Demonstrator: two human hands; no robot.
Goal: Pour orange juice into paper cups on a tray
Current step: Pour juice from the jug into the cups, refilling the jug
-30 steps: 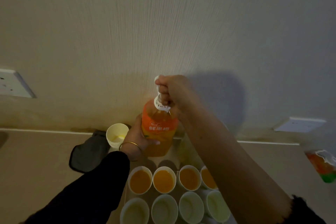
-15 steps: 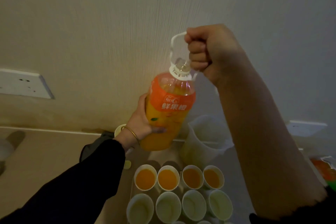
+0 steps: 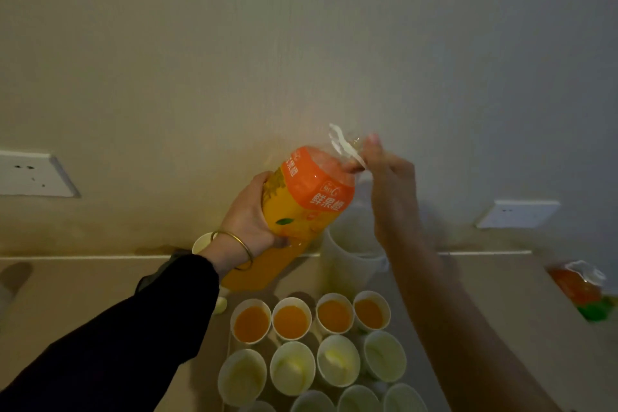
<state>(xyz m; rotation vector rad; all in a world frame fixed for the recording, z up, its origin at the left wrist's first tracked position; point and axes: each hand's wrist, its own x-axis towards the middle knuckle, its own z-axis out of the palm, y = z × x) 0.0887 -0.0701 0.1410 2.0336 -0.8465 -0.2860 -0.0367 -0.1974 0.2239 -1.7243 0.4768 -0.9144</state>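
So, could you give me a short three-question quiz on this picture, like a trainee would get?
1. True or false: nobody is touching the orange juice bottle.
2. How many paper cups hold juice? A) two B) four C) eight
3. Fill in: the left hand grips the bottle's body, while the right hand is up at its ____.
Key: 1 false, the left hand holds it tilted in the air. 2 B, the back row of four. 3 neck.
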